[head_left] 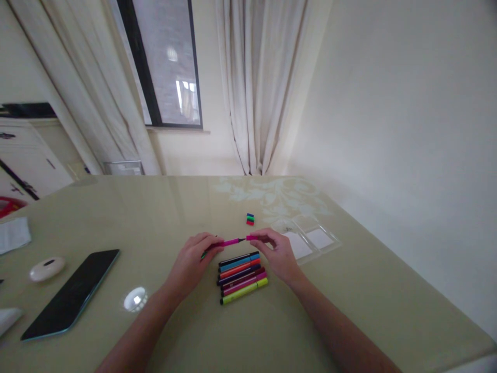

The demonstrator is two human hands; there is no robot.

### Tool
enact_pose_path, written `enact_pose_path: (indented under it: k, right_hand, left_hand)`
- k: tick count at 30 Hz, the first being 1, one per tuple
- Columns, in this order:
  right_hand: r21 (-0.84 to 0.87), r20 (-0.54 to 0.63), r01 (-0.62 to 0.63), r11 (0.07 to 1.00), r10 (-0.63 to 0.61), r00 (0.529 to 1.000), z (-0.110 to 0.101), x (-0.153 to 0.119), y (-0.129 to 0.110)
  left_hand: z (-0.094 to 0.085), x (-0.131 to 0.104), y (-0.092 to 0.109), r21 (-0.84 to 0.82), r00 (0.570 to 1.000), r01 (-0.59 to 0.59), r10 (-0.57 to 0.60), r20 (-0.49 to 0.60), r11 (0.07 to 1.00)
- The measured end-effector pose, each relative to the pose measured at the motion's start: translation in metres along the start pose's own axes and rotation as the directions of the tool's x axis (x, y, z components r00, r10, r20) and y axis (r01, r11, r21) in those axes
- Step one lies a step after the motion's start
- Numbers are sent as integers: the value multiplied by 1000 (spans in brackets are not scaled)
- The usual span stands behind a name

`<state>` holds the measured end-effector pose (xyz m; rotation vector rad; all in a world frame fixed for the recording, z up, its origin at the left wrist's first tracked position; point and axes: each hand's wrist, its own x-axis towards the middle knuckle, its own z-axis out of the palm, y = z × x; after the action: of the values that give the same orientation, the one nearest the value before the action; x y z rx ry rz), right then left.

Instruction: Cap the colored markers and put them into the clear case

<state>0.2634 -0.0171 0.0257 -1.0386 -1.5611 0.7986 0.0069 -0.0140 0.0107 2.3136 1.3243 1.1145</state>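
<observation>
My left hand [198,251] is closed around a pink felt-tip marker [232,242], its dark tip bare and pointing right. A bit of green shows under the same hand, possibly another marker. Between the fingertips of my right hand [274,248] is a pink marker cap [250,238], just off the tip and in line with it. Below the hands lies a row of several capped markers, from a black one at the top to a yellow-green marker [244,291] at the bottom. Beyond my right hand sit a few loose caps [250,219] in blue, green and red.
An open clear plastic case [320,238] with white inserts lies right of my right hand. To the left are a black tablet [73,292], a white rounded object [47,269] and a folded white cloth or paper [14,234]. A wall runs along the table's right side.
</observation>
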Motion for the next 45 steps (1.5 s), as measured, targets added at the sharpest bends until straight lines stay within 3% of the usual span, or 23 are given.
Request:
enact_pose_path:
  k: [10, 20, 24, 28, 31, 37, 45]
  right_hand:
    - [-29, 61, 39, 999, -37, 997, 3, -6, 4]
    - [6, 116, -74, 997, 72, 991, 0, -6, 11]
    - [-115, 214, -63, 991, 86, 973, 4, -5, 12]
    - [-241, 176, -32, 970, 76, 981, 1, -2, 18]
    - [-308, 215, 3, 951, 66, 974, -3, 0, 24]
    - [-345, 279, 68, 936, 34, 960, -3, 1, 27]
    - [-316, 282, 67, 946, 27, 959, -4, 1, 24]
  left_hand:
    - [3, -1, 11, -91, 999, -50, 49, -17, 995]
    - [14, -3, 21, -134, 996, 71, -63, 64, 989]
    - [5, 3, 14, -30, 989, 115, -111, 101, 993]
    - [-9, 4, -2, 152, 980, 193, -199, 29, 969]
    - [-14, 2, -9, 257, 964, 216, -248, 98, 942]
    - [-10, 1, -7, 379, 926, 204, -303, 225, 903]
    - [-8, 1, -12, 397, 931, 237, -324, 169, 887]
